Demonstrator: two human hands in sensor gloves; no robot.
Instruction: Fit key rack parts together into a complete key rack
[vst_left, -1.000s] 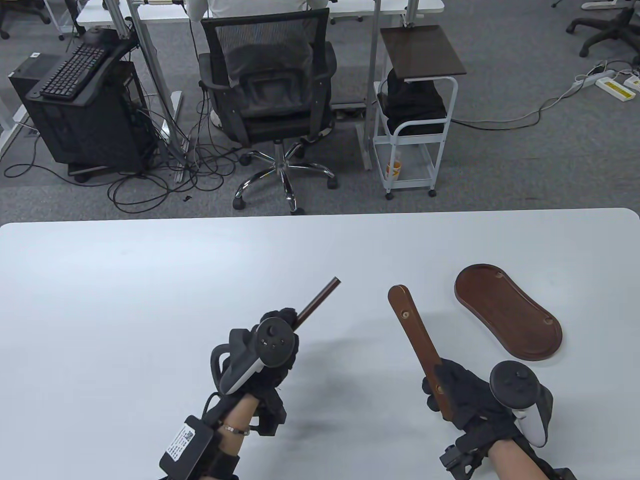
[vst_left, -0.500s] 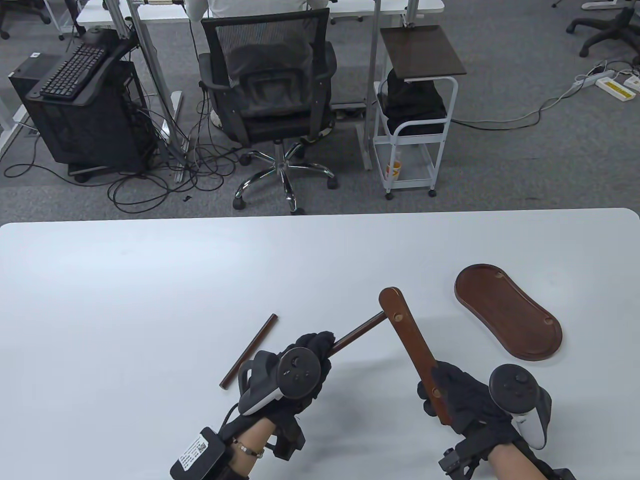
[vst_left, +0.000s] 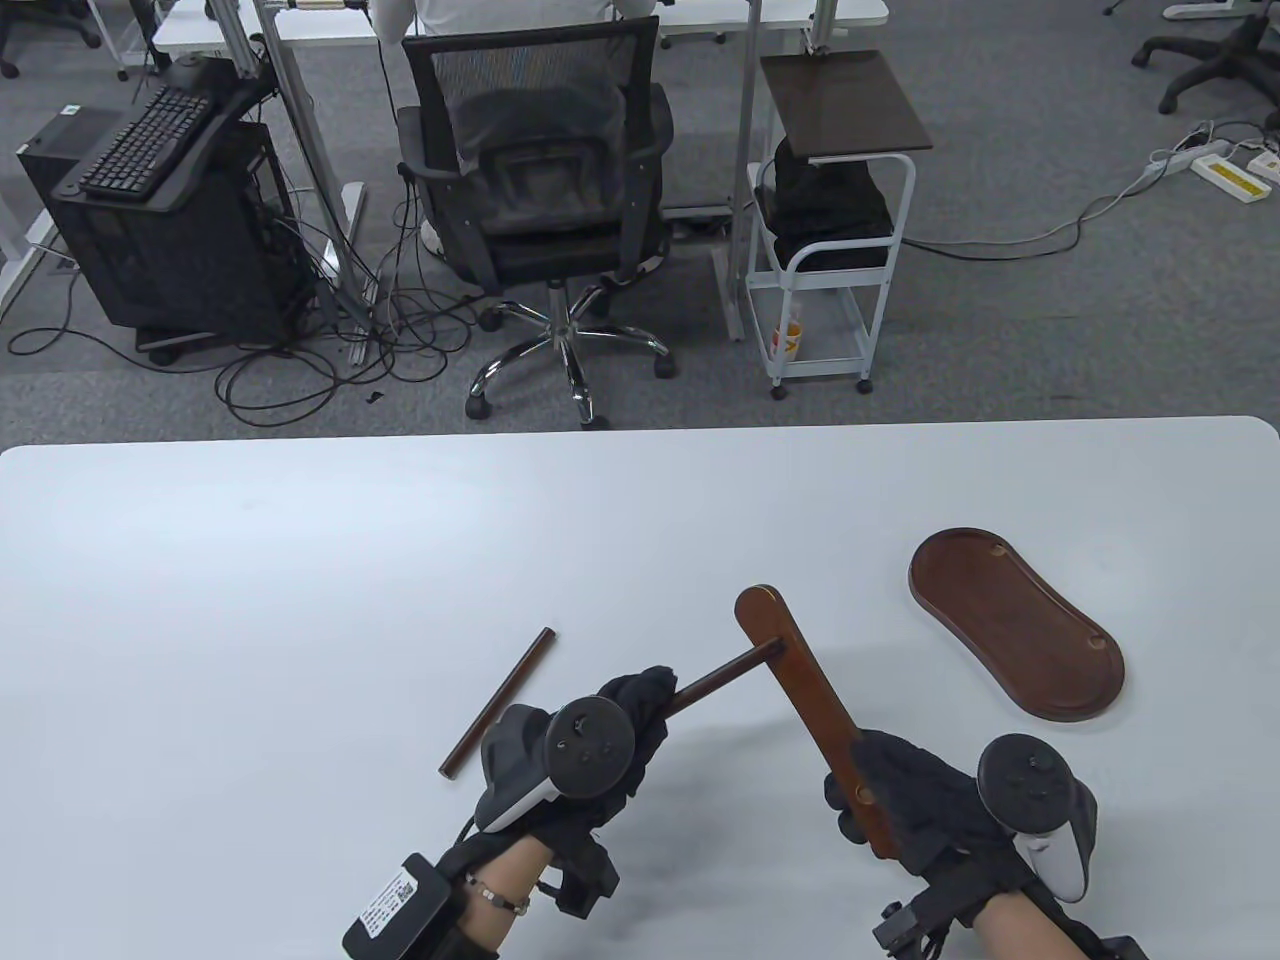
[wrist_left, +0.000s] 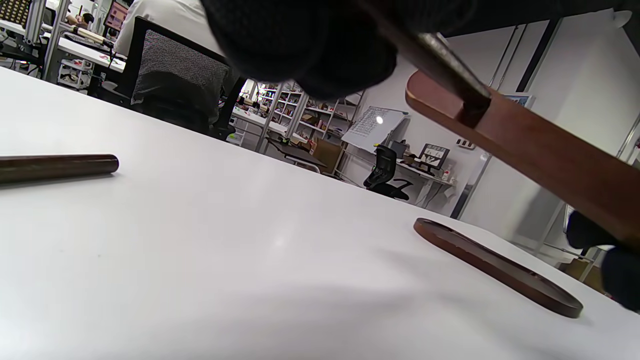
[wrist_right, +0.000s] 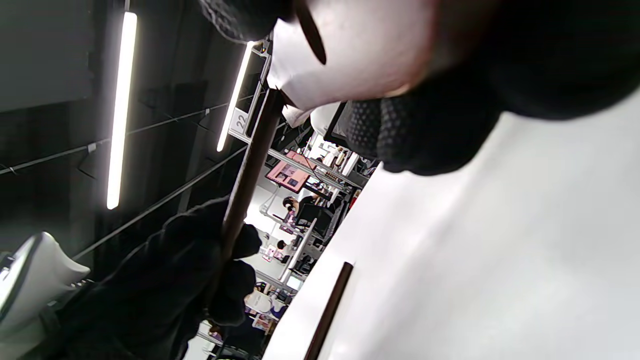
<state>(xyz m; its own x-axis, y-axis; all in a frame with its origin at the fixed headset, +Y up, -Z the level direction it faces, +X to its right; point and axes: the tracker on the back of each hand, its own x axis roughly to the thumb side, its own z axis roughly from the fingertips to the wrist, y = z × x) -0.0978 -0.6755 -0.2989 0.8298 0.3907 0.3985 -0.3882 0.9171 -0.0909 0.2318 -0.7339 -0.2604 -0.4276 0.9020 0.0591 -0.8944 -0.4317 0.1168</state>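
While the left hand (vst_left: 600, 735) grips one dowel (vst_left: 722, 676) at its near end, its tip sits in the hole of the flat bar (vst_left: 800, 700), gripped low by the right hand (vst_left: 915, 795), above the desk's near edge. Both look stiff, light, smooth wood; hold close to the joint.

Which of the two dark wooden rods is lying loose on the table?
The rod left of the left hand, flat on the table, untouched. The other rod is raised in that hand, its tip meeting the flat bar.
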